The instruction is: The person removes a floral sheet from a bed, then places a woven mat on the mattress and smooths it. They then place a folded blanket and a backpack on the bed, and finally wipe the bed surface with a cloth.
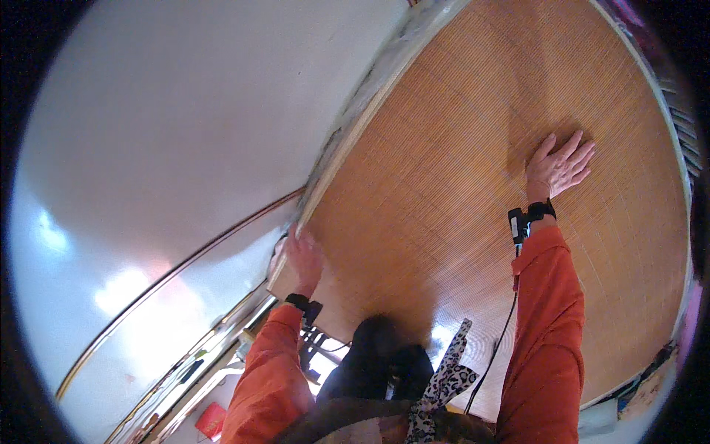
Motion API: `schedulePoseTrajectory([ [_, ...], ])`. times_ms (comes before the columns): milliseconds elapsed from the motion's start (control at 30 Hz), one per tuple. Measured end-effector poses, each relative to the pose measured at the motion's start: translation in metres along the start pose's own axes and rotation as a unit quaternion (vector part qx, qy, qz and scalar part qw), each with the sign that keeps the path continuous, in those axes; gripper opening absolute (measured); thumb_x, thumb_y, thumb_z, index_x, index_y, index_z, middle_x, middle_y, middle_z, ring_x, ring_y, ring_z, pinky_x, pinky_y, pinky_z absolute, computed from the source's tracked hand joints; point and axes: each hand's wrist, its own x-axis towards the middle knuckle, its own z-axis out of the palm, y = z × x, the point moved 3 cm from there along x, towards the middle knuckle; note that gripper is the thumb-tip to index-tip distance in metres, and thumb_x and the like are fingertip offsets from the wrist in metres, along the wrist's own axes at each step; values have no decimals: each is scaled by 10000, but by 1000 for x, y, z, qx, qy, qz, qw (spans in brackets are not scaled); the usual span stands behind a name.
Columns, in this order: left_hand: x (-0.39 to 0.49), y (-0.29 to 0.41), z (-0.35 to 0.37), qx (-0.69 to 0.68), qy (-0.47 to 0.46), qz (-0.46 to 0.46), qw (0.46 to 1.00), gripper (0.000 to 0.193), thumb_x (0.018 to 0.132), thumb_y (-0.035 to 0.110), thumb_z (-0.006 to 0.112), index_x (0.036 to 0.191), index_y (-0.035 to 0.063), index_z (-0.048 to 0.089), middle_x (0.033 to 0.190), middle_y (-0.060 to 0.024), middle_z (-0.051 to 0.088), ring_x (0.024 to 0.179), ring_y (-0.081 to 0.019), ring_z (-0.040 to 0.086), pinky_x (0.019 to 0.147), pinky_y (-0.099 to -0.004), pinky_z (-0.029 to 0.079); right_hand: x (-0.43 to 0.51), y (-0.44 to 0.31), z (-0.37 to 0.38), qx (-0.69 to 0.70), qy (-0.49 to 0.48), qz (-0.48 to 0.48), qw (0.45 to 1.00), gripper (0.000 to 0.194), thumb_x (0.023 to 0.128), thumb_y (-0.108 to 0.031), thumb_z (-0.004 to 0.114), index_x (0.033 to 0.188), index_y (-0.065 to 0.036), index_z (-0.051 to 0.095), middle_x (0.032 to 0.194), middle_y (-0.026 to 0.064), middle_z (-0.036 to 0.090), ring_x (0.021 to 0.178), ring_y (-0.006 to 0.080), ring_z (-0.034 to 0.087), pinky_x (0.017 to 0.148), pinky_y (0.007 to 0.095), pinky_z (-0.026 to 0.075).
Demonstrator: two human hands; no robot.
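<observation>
A brown bamboo mat (444,166) with a pale bound edge spreads out before me, apparently over a bed. On its right half lies my right hand (560,164), palm down and fingers spread, with nothing in it. My left hand (302,255) is at the mat's left edge, close to the wall. It is blurred, and whether its fingers grip the edge cannot be made out. Both wrists wear black devices; a cable (499,344) runs down from the right one (517,226).
A glossy white wall (166,111) with a thin brown trim strip (183,266) borders the left side. My dark-clothed legs (377,355) and a leopard-print fabric tie (449,366) are at the bottom. A red object (211,420) shows at lower left.
</observation>
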Motion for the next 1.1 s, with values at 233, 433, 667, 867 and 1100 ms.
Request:
schedulePoseTrajectory([
  [233,187,209,-59,-72,61,151,984,638,946,187,635,1512,31,387,1550,-224,347,1393,-434,370,1158,-563,291,6,-3,-9,15,-14,8,1000,690,992,-498,504,1575,-159,358,1663,163,252,1538,340,226,1230,551,161],
  [433,254,262,-71,-76,92,60,991,780,926,254,688,1539,-14,289,1537,-262,326,1375,-457,368,1152,-579,289,6,-3,-11,0,-40,13,999,706,995,-480,501,1593,-156,313,1676,163,212,1546,342,204,1238,552,142],
  [667,277,265,-60,-126,215,43,967,509,933,179,668,1365,-19,487,1337,-239,509,1247,-443,478,1069,-541,384,6,-5,-14,12,-48,17,999,698,995,-465,495,1591,-149,316,1681,162,197,1553,334,180,1241,554,130],
  [867,247,231,-73,-143,223,15,964,401,926,149,658,1278,-17,556,1295,-222,568,1208,-435,519,1047,-538,403,6,-5,-12,3,-45,14,999,700,989,-474,505,1586,-152,331,1675,166,214,1550,330,192,1240,549,130],
  [1100,216,218,-46,-75,204,-12,976,502,955,166,637,1380,-49,478,1330,-262,527,1270,-450,465,1109,-534,362,4,-5,-12,25,-28,14,999,686,990,-474,507,1574,-150,353,1664,173,241,1547,333,205,1234,556,134],
])
